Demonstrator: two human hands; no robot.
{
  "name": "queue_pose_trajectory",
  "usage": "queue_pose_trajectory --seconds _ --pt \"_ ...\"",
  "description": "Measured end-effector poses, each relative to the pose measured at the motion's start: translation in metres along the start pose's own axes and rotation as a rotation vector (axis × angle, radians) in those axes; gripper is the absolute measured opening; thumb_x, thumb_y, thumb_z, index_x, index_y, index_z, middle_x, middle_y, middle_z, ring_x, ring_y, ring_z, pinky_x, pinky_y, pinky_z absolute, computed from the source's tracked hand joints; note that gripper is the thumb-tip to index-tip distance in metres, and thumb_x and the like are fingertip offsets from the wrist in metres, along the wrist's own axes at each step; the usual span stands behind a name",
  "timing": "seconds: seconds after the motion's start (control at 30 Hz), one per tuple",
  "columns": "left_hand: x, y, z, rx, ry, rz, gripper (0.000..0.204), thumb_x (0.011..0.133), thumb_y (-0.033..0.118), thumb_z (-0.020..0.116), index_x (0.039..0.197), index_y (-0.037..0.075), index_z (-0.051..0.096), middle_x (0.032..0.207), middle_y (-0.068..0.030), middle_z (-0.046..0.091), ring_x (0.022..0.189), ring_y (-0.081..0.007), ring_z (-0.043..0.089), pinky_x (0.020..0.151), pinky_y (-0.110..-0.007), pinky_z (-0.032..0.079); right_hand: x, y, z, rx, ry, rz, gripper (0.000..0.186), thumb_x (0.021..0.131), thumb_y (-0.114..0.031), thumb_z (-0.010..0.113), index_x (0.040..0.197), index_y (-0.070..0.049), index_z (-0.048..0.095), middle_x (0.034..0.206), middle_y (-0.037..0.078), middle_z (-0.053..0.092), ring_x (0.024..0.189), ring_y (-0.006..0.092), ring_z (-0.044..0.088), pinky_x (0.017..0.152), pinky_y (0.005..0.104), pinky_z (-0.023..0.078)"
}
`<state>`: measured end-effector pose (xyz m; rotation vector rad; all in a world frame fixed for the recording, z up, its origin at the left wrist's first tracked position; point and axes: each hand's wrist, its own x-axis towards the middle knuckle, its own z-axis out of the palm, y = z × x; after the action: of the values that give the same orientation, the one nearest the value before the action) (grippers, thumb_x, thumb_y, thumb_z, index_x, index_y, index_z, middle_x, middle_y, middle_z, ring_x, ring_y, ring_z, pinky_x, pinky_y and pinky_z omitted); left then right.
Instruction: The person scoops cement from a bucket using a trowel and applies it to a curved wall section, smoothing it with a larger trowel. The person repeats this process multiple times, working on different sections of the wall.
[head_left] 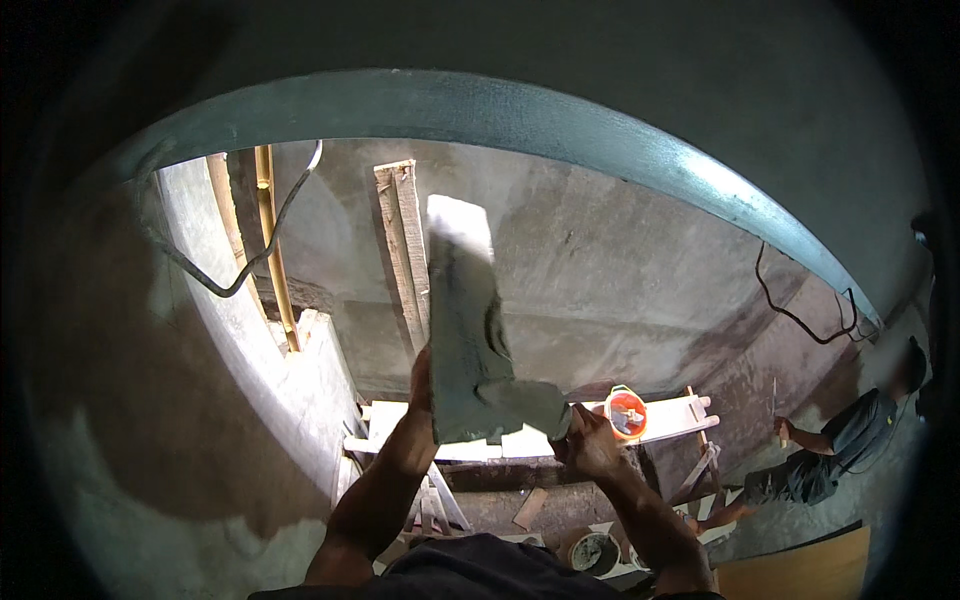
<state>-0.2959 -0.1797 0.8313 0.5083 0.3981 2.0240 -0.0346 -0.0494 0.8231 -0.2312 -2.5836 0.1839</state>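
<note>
My left hand [421, 385] is closed on the edge of a long flat board [460, 225], held upright in front of me. Wet grey plaster [465, 340] covers much of the board's face, with a dark curved ridge along its right side. In my right hand [592, 442] is the handle of a trowel [525, 403]. Its plaster-smeared blade lies across the lower part of the board, pointing left. My left fingers are mostly hidden behind the board.
A smooth grey beam [420, 105] arches overhead. Loose cables [272, 240] hang at left and right. A plank scaffold [675, 418] below carries an orange bucket [627, 413]. Another bucket of grey mix [594, 552] stands lower down. A person [850, 440] holding a stick-like tool is at right.
</note>
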Motion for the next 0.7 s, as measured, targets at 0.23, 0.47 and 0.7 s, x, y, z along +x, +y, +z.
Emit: queue_pose_trajectory --seconds 0.23,0.47,0.7 --pt "-0.049 0.016 0.039 0.505 -0.064 0.036 0.038 0.11 0.037 0.049 0.127 0.006 0.062 0.105 -0.0027 0.065 0.094 -0.0115 0.062 0.083 -0.032 0.053 0.083 0.05 0.014 0.435 0.322 0.138 0.02 0.089 -0.008 0.067 0.105 -0.002 0.057 0.084 0.014 0.063 0.062 0.0294 0.064 0.055 0.0392 0.054" --pt "-0.062 0.056 0.04 0.425 0.226 0.141 0.036 0.111 0.036 0.049 0.123 0.005 0.062 0.101 -0.0027 0.063 0.089 -0.0112 0.06 0.08 -0.03 0.051 0.086 -0.006 0.02 0.362 0.069 -0.008 0.03 0.077 -0.011 0.078 0.1 -0.004 0.061 0.086 0.011 0.062 0.072 0.0279 0.065 0.063 0.038 0.055" --pt "-0.076 0.071 0.033 0.644 0.085 0.218 0.036 0.109 0.035 0.052 0.117 0.002 0.062 0.093 -0.0046 0.063 0.084 -0.0101 0.058 0.077 -0.031 0.051 0.134 -0.014 0.069 0.191 0.135 -0.26 0.038 0.074 -0.007 0.078 0.107 -0.003 0.061 0.093 0.016 0.065 0.077 0.0349 0.069 0.068 0.0427 0.057"
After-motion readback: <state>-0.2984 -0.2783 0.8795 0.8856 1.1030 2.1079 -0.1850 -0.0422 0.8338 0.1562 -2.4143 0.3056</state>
